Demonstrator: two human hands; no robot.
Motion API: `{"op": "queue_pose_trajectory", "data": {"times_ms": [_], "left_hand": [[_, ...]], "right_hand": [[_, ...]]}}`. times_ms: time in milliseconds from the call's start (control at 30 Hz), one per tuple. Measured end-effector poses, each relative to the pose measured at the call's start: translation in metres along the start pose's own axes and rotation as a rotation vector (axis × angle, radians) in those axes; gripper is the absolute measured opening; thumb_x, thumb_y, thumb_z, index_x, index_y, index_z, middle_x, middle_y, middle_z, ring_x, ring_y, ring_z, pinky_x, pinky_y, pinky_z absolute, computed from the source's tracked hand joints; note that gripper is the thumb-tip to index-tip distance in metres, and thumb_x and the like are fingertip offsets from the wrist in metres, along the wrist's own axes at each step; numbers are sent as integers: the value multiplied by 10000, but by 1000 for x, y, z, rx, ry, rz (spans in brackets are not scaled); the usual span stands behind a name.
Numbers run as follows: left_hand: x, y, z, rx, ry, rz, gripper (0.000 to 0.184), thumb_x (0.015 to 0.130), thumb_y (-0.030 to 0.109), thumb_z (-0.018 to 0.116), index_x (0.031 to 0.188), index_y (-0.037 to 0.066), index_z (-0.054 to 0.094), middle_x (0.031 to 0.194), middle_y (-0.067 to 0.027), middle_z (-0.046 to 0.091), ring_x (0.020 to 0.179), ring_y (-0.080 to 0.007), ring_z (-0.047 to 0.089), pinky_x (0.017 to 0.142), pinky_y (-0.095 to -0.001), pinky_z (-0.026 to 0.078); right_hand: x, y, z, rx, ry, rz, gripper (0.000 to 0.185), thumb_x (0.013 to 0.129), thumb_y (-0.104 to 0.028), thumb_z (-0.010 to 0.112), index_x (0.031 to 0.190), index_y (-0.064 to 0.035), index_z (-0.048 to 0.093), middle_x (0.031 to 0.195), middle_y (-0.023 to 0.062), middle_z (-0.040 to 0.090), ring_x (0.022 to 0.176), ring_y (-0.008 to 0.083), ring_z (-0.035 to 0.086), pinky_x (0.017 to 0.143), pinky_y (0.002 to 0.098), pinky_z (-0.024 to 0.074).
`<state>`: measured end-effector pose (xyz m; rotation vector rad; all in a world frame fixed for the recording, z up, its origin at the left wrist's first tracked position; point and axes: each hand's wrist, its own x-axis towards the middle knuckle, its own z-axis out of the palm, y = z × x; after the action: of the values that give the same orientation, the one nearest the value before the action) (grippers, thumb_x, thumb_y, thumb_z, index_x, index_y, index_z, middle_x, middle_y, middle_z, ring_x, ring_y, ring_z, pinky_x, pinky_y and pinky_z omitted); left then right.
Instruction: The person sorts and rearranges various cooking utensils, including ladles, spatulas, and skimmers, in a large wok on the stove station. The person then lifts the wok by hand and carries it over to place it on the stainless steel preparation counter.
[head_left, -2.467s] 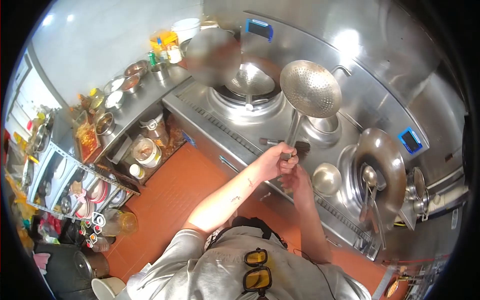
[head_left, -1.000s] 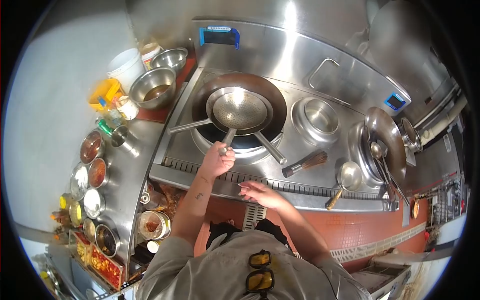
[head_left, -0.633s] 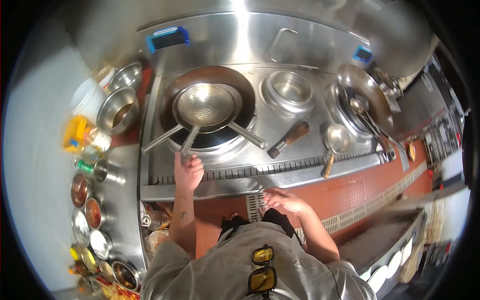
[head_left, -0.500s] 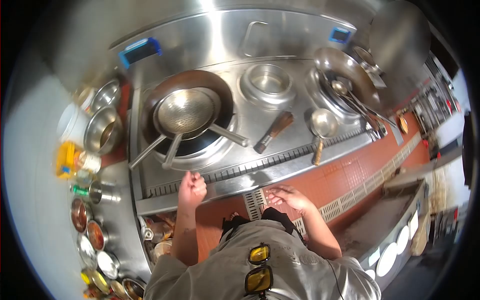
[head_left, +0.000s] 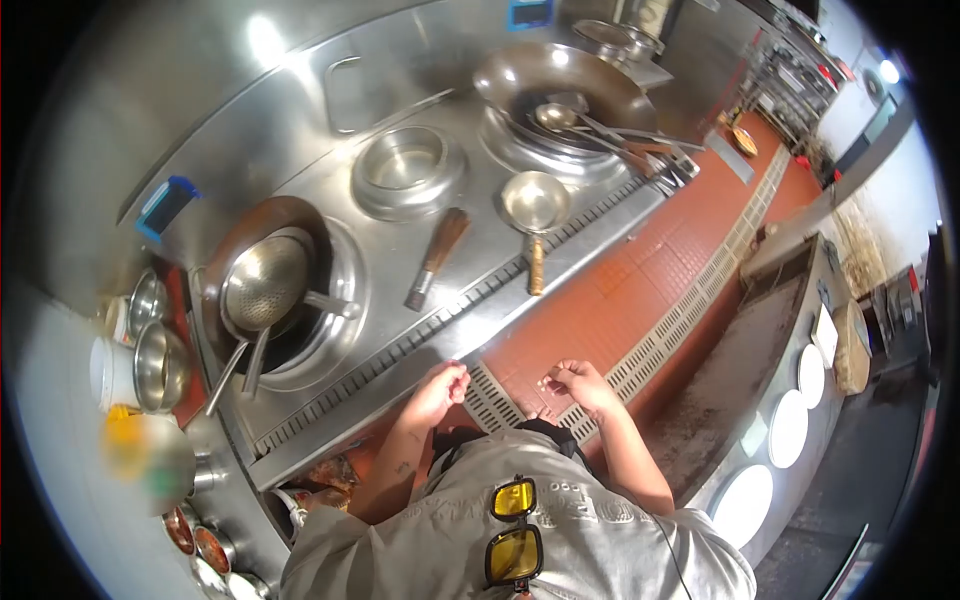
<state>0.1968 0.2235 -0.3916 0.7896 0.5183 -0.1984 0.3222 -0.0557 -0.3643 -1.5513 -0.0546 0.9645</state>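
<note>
1. Perforated strainer (head_left: 262,280) lies well apart from both hands, in a wok (head_left: 278,216) at the left end of the stove (head_left: 385,275); the left hand (head_left: 437,393) is at the stove's front edge, fingers curled in loosely; whether it touches that edge I cannot tell; the right hand (head_left: 578,386), apart from the left, is over the floor (head_left: 610,295), fingers half bent; both look empty, though the palms are mostly hidden.

2. Just inside the front edge runs a slotted channel (head_left: 365,375); behind it lies a brush (head_left: 440,258); nearer the right front corner a ladle (head_left: 535,200) points its wooden handle across the channel; bare steel lies between brush and wok.

3. Three handles fan out around the strainer, one crossing the stove's left edge; whatever is under it is largely hidden.

4. A second wok (head_left: 610,85) sits toward the right edge; long tools (head_left: 620,132) jut past the right front corner, their far ends hard to make out.

5. Open floor runs between the front edge and a side counter (head_left: 735,375); at lower left, bowls (head_left: 213,545) are partly cut off and a yellow shape (head_left: 123,440) is blurred.
</note>
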Motion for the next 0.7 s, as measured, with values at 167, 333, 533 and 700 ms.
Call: {"op": "queue_pose_trajectory", "data": {"times_ms": [167, 333, 533, 700], "left_hand": [[48, -15, 74, 103, -6, 35, 80, 929, 114, 540, 851, 100, 535, 750, -21, 553, 607, -80, 472, 548, -234, 379], [97, -44, 153, 135, -18, 14, 63, 931, 102, 552, 876, 76, 537, 742, -17, 553, 600, -76, 482, 540, -228, 371], [146, -75, 223, 228, -91, -40, 62, 947, 116, 534, 888, 105, 519, 762, -19, 539, 631, -90, 479, 570, -238, 375], [166, -74, 258, 216, -92, -41, 109, 944, 121, 538, 838, 112, 512, 746, -15, 528, 630, -89, 467, 563, -244, 362]], "right_hand": [[-32, 17, -91, 173, 181, -32, 140, 921, -123, 535, 890, -34, 638, 885, 81, 703, 833, 152, 649, 765, 291, 507], [-60, 37, -183, 310, 405, -25, 129, 922, -133, 539, 888, -39, 622, 868, 75, 693, 821, 165, 655, 759, 298, 515], [-85, 51, -257, 393, 606, -118, 112, 913, -97, 518, 918, -28, 606, 846, 68, 670, 751, 146, 624, 706, 284, 500], [-87, 48, -292, 449, 617, -106, 121, 913, -114, 525, 921, -26, 607, 843, 69, 671, 751, 151, 629, 703, 282, 501]]}}
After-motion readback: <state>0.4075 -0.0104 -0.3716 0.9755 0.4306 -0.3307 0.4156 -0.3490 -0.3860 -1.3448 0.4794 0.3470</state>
